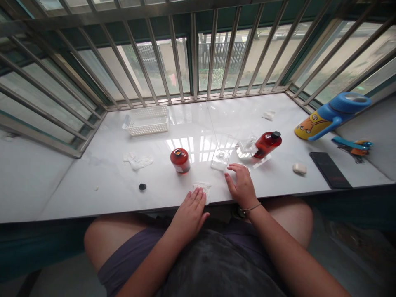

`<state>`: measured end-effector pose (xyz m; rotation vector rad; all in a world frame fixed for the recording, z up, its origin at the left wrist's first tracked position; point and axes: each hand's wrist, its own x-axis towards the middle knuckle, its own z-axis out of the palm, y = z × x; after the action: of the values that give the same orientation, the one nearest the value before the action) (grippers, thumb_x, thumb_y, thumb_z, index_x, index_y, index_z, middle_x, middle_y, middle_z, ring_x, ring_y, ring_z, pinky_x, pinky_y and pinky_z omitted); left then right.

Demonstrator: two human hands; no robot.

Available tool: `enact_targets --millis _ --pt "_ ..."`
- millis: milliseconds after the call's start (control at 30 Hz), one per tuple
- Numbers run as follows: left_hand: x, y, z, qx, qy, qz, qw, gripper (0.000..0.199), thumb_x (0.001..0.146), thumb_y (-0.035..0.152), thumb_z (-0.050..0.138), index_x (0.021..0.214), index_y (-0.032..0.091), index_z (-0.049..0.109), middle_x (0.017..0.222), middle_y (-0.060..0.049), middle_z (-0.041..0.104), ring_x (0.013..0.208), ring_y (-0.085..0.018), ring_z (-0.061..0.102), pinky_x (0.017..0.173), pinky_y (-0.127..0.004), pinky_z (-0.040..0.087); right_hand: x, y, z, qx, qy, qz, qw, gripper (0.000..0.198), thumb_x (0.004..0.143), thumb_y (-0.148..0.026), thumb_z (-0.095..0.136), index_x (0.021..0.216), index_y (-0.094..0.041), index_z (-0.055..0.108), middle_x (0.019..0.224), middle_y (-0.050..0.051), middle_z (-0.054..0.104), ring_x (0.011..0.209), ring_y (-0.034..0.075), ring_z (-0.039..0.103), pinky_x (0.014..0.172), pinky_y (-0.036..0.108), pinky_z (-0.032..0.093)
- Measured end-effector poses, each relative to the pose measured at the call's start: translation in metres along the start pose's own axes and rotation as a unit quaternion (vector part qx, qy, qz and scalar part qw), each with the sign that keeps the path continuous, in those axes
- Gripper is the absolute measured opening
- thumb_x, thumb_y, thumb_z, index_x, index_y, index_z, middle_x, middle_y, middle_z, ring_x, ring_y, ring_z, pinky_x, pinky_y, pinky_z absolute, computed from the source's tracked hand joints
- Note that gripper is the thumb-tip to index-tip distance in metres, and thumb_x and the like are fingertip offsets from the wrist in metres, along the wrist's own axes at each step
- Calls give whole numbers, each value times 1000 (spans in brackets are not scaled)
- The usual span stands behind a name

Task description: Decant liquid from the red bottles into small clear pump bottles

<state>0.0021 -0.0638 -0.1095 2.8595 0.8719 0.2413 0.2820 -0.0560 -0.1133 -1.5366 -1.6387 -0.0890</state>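
My left hand (193, 206) lies flat with fingers stretched over a folded white tissue (203, 189) at the counter's front edge. Just right of it, my right hand (241, 184) rests on the counter, fingers apart and slightly curled, holding nothing. Close beyond its fingertips sits a small clear plastic block (220, 159) with a round centre. An uncapped red-brown bottle (180, 161) stands upright beyond the tissue. Left of that bottle is a small black cap (142, 187). A second red bottle (267, 144), black-capped, is beside a clear plastic box (246, 148).
Crumpled tissue (139, 161) and a white basket (147, 123) are at left. On the right are an eraser-like block (299, 168), a black phone (330, 170), a blue-yellow flask (328, 117) and a blue-orange tool (352, 145). Another tissue (268, 115) lies near the metal window bars (213, 53).
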Motion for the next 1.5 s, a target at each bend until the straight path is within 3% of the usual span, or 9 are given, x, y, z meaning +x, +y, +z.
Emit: enact_targets --millis 700,1000,1500 --pt "27 7 12 18 8 14 1000 57 113 34 41 163 8 39 167 -21 45 160 -33 40 128 -52 41 0 0 0 2 -2 -4 1000 23 104 -27 61 127 -23 59 124 15 67 120 33 63 105 56 52" --pt "36 7 -11 -12 -9 18 1000 59 112 38 44 163 9 38 170 -18 42 162 -31 37 131 -52 35 1 0 0 10 7 11 1000 23 104 -27 60 127 -23 59 123 15 68 119 33 63 105 56 52" --pt "41 16 9 -6 -11 45 999 54 113 32 42 161 8 42 168 -20 44 161 -31 38 130 -50 36 1 0 1 14 -3 23 1000 21 106 -30 58 126 -23 59 124 15 68 120 32 63 107 56 52"
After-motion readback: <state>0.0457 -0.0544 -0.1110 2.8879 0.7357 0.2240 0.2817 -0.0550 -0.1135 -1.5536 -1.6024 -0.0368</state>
